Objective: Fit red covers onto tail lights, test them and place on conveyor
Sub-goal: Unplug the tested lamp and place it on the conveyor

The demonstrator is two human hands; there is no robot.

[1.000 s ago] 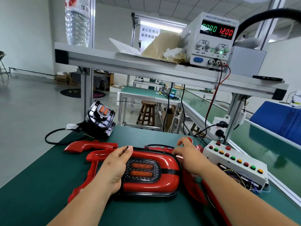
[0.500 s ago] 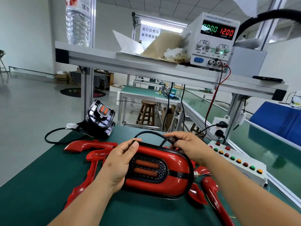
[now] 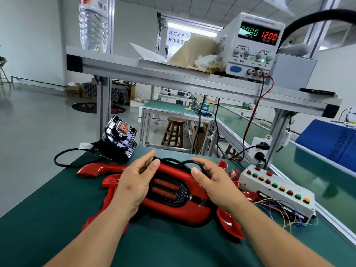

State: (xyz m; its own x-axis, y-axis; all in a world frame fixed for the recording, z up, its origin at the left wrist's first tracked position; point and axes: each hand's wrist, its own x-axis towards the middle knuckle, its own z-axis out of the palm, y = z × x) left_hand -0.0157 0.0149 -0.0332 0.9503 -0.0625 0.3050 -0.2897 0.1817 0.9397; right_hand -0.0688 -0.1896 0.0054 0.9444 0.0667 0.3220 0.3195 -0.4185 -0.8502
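Observation:
A tail light with its red cover [image 3: 174, 208] fitted sits between my hands, lifted off the green table [image 3: 38, 218] and tilted toward me. My left hand [image 3: 134, 186] grips its left end, thumb on the top edge. My right hand [image 3: 213, 187] grips the right end and pinches the black cable [image 3: 173, 161] that loops over the top. Loose red covers [image 3: 100, 168] lie on the table around and under the lamp. A bare black tail light [image 3: 120, 138] stands at the table's far left corner.
A white test box with coloured buttons [image 3: 277, 189] and loose wires lies at my right. The conveyor belt [image 3: 312, 176] runs along the right side. A power supply [image 3: 252, 45] reading 12.00 stands on the overhead shelf [image 3: 146, 74].
The covered tail light has come up off the table and tilted toward me. My right hand moved from its far edge onto the right end, taking the black cable with it.

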